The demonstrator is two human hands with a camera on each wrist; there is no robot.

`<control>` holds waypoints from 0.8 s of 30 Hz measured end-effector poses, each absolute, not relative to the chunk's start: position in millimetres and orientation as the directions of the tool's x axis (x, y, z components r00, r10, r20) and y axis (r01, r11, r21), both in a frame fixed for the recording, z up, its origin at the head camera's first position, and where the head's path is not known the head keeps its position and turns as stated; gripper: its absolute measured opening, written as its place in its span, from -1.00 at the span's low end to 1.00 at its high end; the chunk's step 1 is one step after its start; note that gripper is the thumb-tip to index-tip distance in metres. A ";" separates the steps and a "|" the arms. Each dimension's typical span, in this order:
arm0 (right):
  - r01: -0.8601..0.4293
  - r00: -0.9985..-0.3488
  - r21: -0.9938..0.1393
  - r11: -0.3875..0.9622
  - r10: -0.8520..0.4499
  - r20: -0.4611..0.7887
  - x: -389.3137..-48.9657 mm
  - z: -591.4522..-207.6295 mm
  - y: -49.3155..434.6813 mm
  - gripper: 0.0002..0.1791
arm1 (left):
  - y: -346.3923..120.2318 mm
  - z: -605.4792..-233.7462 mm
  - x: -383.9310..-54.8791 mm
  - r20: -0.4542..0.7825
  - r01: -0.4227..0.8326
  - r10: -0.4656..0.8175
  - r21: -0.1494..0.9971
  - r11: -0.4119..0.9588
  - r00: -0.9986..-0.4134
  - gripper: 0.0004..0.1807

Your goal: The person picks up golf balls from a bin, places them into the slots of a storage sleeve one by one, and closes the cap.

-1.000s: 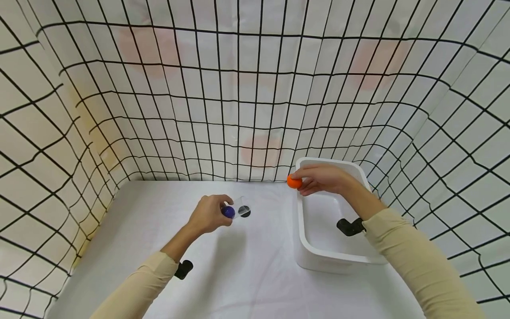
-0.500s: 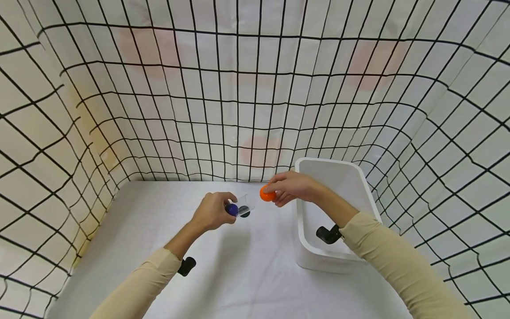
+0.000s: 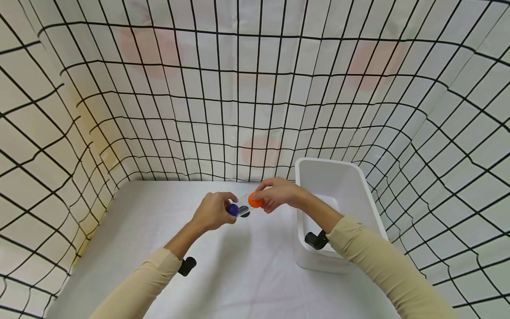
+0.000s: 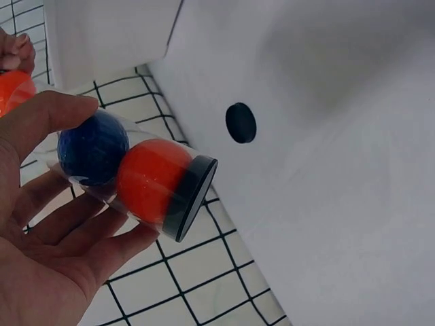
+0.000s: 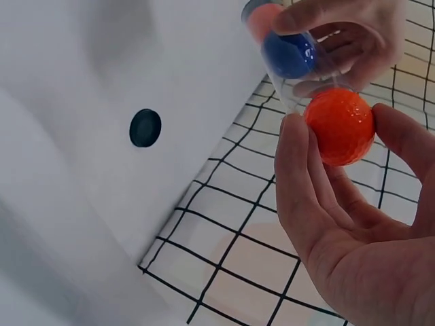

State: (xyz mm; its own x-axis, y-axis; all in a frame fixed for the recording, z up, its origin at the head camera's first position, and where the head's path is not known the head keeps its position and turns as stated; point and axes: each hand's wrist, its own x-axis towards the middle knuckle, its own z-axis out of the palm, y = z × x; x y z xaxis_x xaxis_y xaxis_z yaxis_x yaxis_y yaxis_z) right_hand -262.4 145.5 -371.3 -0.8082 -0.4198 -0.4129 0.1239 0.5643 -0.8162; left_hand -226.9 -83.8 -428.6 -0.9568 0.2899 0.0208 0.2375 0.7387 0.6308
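Note:
My left hand [image 3: 213,212] grips a clear plastic tube [image 3: 243,202], tilted, its open end toward my right hand. Inside it, in the left wrist view, a blue ball [image 4: 92,148] sits against an orange ball [image 4: 151,180], and a black cap [image 4: 192,199] covers that end. My right hand [image 3: 280,193] pinches an orange golf ball [image 5: 340,127] between thumb and fingers, right at the tube's open mouth. Whether the ball touches the rim I cannot tell. A loose black cap [image 5: 145,128] lies on the white table below, partly seen through the tube in the head view.
A white plastic bin [image 3: 300,261] stands on the right of the table [image 3: 159,199], under my right forearm. Black netting [image 3: 255,110] surrounds the back and sides. A black wrist camera [image 3: 316,240] is on my right forearm, another [image 3: 187,266] on my left.
My right hand has moved left from above the bin's edge, carrying the orange golf ball up to the tube's mouth. My left hand and the tube have shifted only slightly right.

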 end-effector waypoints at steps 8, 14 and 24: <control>0.090 -0.825 -0.801 0.592 -0.406 -0.393 -261.5 -378.7 137.7 -0.61 | -84.3 -429.8 -226.3 0.028 0.242 0.291 0.635 0.734 -0.956 -0.55; 0.088 -0.829 -0.809 0.582 -0.408 -0.383 -259.1 -378.1 135.4 -0.60 | -84.9 -430.2 -226.4 0.040 0.252 0.294 0.632 0.733 -0.955 -0.56; 0.111 -0.810 -0.800 0.589 -0.414 -0.416 -261.3 -379.0 135.0 -0.56 | -84.5 -429.9 -226.7 0.038 0.255 0.296 0.617 0.744 -0.955 -0.54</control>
State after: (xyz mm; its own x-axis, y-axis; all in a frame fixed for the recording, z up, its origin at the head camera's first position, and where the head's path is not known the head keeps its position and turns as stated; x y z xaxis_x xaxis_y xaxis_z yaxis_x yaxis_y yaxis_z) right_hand -261.3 135.0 -379.0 -0.8098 -0.4135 -0.4163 0.1106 0.5891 -0.8004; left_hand -226.7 -84.5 -429.9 -0.9546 0.2955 0.0375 0.2547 0.7444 0.6173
